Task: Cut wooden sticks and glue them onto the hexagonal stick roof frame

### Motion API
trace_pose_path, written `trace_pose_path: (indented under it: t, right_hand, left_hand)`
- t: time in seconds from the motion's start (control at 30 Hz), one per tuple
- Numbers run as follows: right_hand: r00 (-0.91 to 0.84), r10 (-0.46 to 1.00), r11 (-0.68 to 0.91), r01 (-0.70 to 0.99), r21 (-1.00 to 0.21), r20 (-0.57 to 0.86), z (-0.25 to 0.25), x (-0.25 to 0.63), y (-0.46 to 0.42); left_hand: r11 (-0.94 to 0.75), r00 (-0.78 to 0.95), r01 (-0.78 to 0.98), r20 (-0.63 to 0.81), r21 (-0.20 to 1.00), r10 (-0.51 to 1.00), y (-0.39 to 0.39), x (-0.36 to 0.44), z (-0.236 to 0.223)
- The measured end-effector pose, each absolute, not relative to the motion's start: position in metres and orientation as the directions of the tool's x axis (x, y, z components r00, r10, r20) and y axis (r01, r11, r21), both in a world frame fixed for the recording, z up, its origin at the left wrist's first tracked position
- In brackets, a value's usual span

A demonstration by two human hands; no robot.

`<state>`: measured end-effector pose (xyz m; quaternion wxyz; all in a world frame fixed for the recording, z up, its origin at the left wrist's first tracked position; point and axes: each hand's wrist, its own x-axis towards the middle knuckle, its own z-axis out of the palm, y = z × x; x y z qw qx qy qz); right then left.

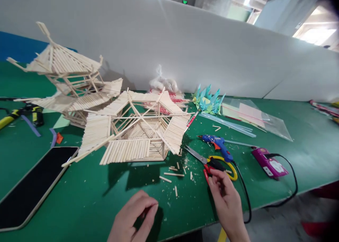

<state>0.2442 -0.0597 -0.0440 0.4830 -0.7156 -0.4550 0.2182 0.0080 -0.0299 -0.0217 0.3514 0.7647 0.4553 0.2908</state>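
My left hand (pixel 135 217) is curled just above the front of the table, thumb near the forefinger, and I see nothing in it. In front of it stands a tiered frame of thin wooden sticks (pixel 127 152), with a star of crossed sticks on top. My right hand (pixel 226 199) has its fingers bent together beside the red handles (pixel 206 175) of a small tool; whether it touches them or pinches something small cannot be made out. Just beyond lie scissors (pixel 196 154) with grey blades and a yellow-and-black handle (pixel 233 171).
A taller stick pagoda (pixel 69 65) stands at the left, behind a phone (pixel 34 185). Cut stick pieces (pixel 174 174) litter the green table (pixel 87 206). A blue glue gun (pixel 218 143), its black cord, a purple power box (pixel 268 162) and clear glue sticks (pixel 230 123) lie right.
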Motion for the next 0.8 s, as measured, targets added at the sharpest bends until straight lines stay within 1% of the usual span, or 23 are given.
trace_pose_path:
  t: [0.07,0.1,0.13,0.23,0.33,0.4,0.47,0.53,0.6,0.67,0.73,0.8]
  right_hand:
    - [0.471,0.864,-0.097,0.500,-0.861,0.176,-0.046,0.245,-0.061]
    - [0.465,0.862,-0.082,0.520,-0.851,0.201,-0.047,0.246,-0.061]
    - [0.459,0.859,-0.064,0.535,-0.843,0.226,-0.048,0.247,-0.061]
    - [0.447,0.850,-0.024,0.561,-0.828,0.279,-0.049,0.251,-0.062]
    - [0.459,0.845,-0.032,0.554,-0.832,0.274,-0.048,0.253,-0.065]
    - [0.469,0.844,-0.046,0.547,-0.836,0.260,-0.047,0.252,-0.068]
    - [0.471,0.847,-0.056,0.540,-0.840,0.246,-0.046,0.250,-0.070]
    - [0.463,0.856,-0.057,0.529,-0.847,0.231,-0.045,0.246,-0.072]
    - [0.443,0.867,-0.040,0.519,-0.854,0.228,-0.044,0.240,-0.072]
    - [0.421,0.874,0.002,0.495,-0.869,0.242,-0.041,0.229,-0.069]
    - [0.407,0.880,0.054,0.426,-0.903,0.244,-0.037,0.215,-0.064]
    - [0.362,0.911,0.085,0.303,-0.949,0.197,-0.028,0.200,-0.056]
  left_hand:
    - [-0.516,0.486,0.564,0.245,0.645,0.839,-0.023,0.010,-0.026]
    - [-0.598,0.531,0.601,0.294,0.530,0.795,-0.018,0.012,-0.028]
    - [-0.669,0.601,0.631,0.298,0.393,0.742,-0.013,0.015,-0.029]
    - [-0.707,0.666,0.637,0.242,0.306,0.705,0.005,0.025,-0.032]
    - [-0.732,0.715,0.616,0.184,0.291,0.674,0.018,0.033,-0.033]
    - [-0.731,0.732,0.596,0.149,0.332,0.664,0.023,0.038,-0.033]
    - [-0.702,0.729,0.580,0.121,0.413,0.673,0.027,0.041,-0.031]
    - [-0.635,0.698,0.570,0.101,0.522,0.709,0.029,0.042,-0.026]
    - [-0.525,0.640,0.550,0.077,0.650,0.764,0.028,0.043,-0.018]
    - [-0.369,0.568,0.495,0.029,0.787,0.823,0.022,0.042,-0.007]
    - [-0.155,0.496,0.385,-0.062,0.910,0.866,0.014,0.042,0.004]
    - [0.109,0.419,0.221,-0.196,0.969,0.886,0.006,0.042,0.012]
